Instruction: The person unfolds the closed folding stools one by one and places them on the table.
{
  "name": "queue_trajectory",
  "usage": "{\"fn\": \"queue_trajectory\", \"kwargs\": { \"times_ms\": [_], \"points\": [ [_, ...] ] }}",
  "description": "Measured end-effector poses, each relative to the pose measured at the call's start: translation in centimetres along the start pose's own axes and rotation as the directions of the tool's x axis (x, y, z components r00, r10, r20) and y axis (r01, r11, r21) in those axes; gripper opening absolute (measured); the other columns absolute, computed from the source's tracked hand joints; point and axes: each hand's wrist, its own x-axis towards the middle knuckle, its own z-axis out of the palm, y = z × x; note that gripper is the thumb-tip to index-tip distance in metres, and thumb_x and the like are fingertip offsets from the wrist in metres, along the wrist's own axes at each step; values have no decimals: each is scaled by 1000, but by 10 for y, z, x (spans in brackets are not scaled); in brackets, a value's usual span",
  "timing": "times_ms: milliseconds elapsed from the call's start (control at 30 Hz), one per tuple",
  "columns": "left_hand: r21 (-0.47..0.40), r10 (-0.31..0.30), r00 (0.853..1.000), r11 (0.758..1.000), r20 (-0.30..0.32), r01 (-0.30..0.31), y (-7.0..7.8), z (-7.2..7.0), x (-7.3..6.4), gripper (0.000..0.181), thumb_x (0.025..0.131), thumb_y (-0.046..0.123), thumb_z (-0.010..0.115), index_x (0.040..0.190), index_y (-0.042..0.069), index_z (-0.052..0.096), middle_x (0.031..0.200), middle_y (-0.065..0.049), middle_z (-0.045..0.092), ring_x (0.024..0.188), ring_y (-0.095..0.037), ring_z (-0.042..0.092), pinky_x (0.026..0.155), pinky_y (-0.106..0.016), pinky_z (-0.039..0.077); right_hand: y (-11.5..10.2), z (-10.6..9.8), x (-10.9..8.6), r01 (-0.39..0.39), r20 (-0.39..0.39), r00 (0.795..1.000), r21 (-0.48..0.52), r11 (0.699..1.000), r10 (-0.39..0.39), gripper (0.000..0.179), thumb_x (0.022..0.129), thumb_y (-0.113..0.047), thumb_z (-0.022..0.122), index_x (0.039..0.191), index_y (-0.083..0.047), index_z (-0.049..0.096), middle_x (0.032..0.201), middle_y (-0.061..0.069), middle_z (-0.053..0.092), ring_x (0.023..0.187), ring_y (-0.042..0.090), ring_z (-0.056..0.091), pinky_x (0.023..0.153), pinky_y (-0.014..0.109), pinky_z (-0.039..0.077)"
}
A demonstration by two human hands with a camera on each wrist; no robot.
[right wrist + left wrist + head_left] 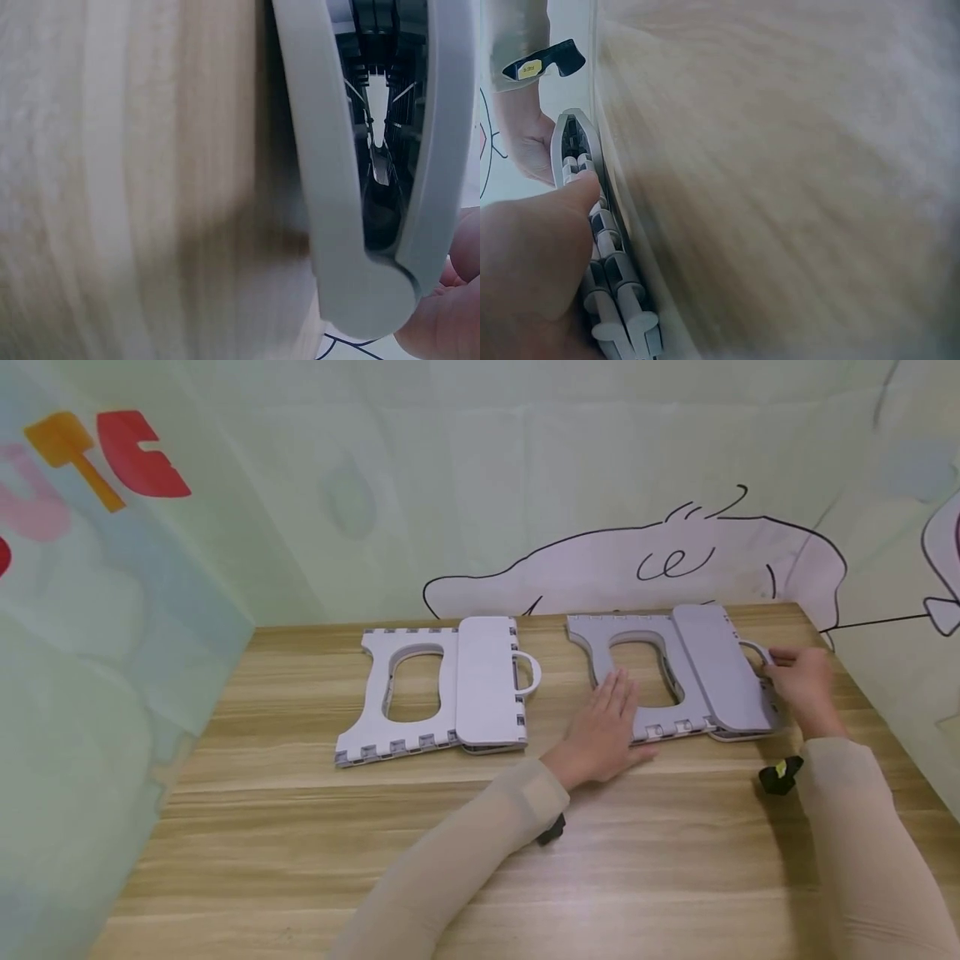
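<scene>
Two folding step stools lie flat and folded on the table. My left hand (pixel 603 727) rests with straight fingers on the leg panel of the right, greyish stool (pixel 723 668); in the left wrist view its thumb (pixel 577 195) lies along the hinged edge. At that stool's right end, my right hand (pixel 806 685) pinches the carrying handle (pixel 756 650). The right wrist view shows the folded seat's open side (pixel 337 225) close up, with fingertips (pixel 446 322) behind it. Left of my hands sits the white stool (pixel 487 685), untouched, its loop handle (pixel 534 672) pointing right.
The wood-grain table (pixel 300 852) reaches a printed cloth backdrop (pixel 300 510) behind and on the left. Black wrist-camera mounts (pixel 780 775) hang at both sleeves. The table's right edge runs close beside my right arm.
</scene>
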Motion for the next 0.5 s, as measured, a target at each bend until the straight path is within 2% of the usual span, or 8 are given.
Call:
{"fn": "queue_trajectory", "kwargs": {
  "times_ms": [100, 200, 300, 500],
  "points": [
    [3, 4, 1000, 1000, 9, -4, 1, 1, 0, 97, 97, 71, 25, 158, 0, -1, 164, -23, -5, 151, -34, -8, 121, -35, -5, 1, -1, -1, 4, -2, 1000, -3, 1000, -4, 44, 98, 0, 52, 139, 14, 47, 131, 38, 53, 103, 28, 60, 54, 5, 41],
    [5, 3, 1000, 1000, 16, -3, 1, 1, 0, 98, 97, 71, 25, 158, -1, -1, 164, -23, -6, 151, -34, -9, 121, -35, -7, 1, -4, -1, 13, 0, 1000, 15, 1000, -13, 44, 99, -1, 52, 139, 15, 46, 132, 38, 52, 87, 11, 60, 56, 4, 42],
    [9, 5, 1000, 1000, 19, -5, 1, -1, 0, 99, 97, 72, 25, 158, -2, -1, 164, -23, -7, 150, -34, -11, 121, -35, -8, -1, -7, -1, 16, 8, 1000, 37, 999, -16, 44, 100, -2, 51, 141, 14, 45, 133, 37, 52, 70, -11, 48, 58, 4, 45],
    [12, 16, 1000, 1000, 22, -16, 0, -3, -1, 100, 96, 72, 25, 158, -2, 0, 163, -24, -7, 150, -35, -10, 121, -36, -7, -8, -14, -5, 27, 5, 1000, 46, 999, -27, 45, 100, -3, 51, 142, 13, 45, 133, 37, 51, 62, -17, 47, 59, 6, 48]
  ]
}}
